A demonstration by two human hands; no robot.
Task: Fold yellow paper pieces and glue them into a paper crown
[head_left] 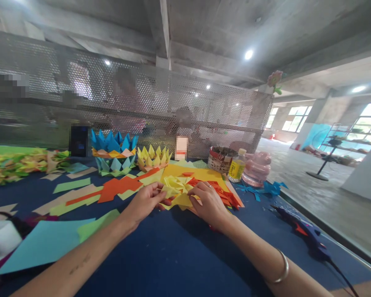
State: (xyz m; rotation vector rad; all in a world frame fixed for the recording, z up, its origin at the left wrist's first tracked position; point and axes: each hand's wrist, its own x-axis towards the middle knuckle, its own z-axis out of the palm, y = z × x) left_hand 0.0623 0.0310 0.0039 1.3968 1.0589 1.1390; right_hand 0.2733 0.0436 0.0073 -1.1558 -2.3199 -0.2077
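Observation:
A piece of yellow paper (183, 199) is between my two hands, low over the table. My left hand (150, 199) is closed, with thumb and forefinger pinched on the paper's left side. Curled in from the right, my right hand (208, 201) grips the paper's other side with its fingertips; part of that grip is hidden behind the hand. Just beyond my fingers lies a heap of folded yellow paper pieces (178, 182). Red-orange folded strips (224, 192) are heaped beside my right hand. An orange-yellow sheet (200, 172) lies beneath both heaps.
Folded-paper crowns, blue (114, 144) and yellow (154, 156), stand behind. Orange sheets (119, 187) and a light-blue sheet (46, 241) lie left. A woven basket (221, 160), yellow-labelled bottle (235, 167) and pink container (256, 169) stand back right. A corded glue gun (307, 233) lies right.

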